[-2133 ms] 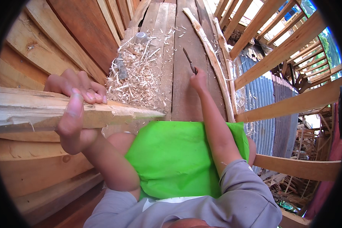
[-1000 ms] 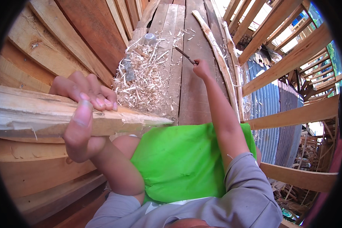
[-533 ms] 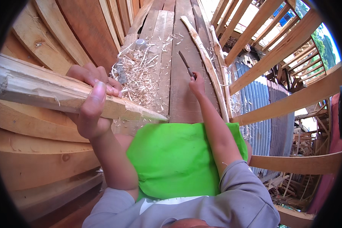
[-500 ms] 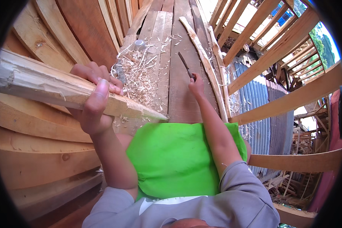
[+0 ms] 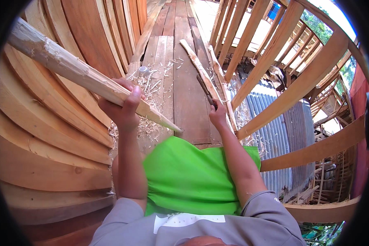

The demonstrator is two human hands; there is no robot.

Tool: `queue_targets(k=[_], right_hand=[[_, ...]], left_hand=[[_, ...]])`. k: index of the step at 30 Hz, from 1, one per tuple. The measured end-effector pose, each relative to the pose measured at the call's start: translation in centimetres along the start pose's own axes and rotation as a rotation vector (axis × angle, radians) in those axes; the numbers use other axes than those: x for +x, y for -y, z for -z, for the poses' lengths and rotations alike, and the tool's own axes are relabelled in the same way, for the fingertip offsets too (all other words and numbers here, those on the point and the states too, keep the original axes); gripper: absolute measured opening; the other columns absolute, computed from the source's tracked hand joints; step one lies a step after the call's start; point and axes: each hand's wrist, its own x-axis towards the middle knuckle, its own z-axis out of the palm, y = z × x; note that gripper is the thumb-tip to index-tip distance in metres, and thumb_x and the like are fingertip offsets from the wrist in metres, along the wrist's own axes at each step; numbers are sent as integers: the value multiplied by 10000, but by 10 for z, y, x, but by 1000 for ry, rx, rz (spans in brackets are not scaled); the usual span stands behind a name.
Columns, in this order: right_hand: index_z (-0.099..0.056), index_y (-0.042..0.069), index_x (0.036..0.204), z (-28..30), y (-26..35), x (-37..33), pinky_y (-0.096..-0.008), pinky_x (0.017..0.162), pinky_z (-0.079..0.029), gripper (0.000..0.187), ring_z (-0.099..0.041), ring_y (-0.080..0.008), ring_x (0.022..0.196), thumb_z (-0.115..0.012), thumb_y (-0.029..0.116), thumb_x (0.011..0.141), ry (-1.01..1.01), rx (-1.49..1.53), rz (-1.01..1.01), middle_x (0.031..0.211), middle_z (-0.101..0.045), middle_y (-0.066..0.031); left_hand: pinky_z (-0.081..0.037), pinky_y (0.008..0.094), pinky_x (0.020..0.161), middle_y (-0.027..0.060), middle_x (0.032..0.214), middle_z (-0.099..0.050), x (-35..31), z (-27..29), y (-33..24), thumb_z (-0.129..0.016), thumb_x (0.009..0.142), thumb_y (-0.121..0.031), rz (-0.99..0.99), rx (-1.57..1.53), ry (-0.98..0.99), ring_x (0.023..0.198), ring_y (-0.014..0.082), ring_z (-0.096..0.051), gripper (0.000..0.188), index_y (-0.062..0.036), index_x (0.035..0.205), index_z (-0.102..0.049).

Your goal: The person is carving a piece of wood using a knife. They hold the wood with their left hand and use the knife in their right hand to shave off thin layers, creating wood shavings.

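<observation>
Left hand: fingers and thumb wrapped firmly around a wooden pole, gripping it just behind its tapered end. Pole slants from upper left down toward the centre, its pale pointed tip just beyond the green cloth on the lap; whether the tip touches the floor cannot be told. Right hand: closed on the handle of a knife, blade pointing forward and slightly left, well apart from the pole. In view the blade overlaps a long peeled stick; contact cannot be told. A second stick lies just to the right of the first. Wood shavings are scattered over the floorboards ahead of the left hand, partly hidden by it, with a clear cup among them. Farther out: stacked planks along the left side, a slatted wooden railing on the right, and corrugated metal sheets visible beyond it
</observation>
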Motion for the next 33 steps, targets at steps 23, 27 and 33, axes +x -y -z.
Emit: queue_targets(k=[23,27,33], right_hand=[[-476,76,950,-14,110,-43,-274,417,-238,272,-306,-76,458,-385,316,1037,870,750,-771,639,-386,19],[-450,93,914,-24,108,-38,-274,416,-199,251,-276,-72,450,-393,309,1029,725,716,-929,628,-353,25],[-454,95,949,-31,99,-34,-276,397,-228,255,-311,-74,440,-436,342,1009,689,706,-874,641,-393,16]], left_hand=[[-528,334,542,77,641,-538,1,-23,48,-621,796,-38,-62,125,-133,536,171,-573,113,-2,793,-513],[-557,384,663,94,730,-586,-6,-43,60,-690,847,-94,-47,140,-72,651,192,-616,195,-20,841,-509],[-561,412,742,82,800,-585,-7,-42,61,-774,825,-326,-54,124,-7,715,188,-604,557,0,1125,-436]])
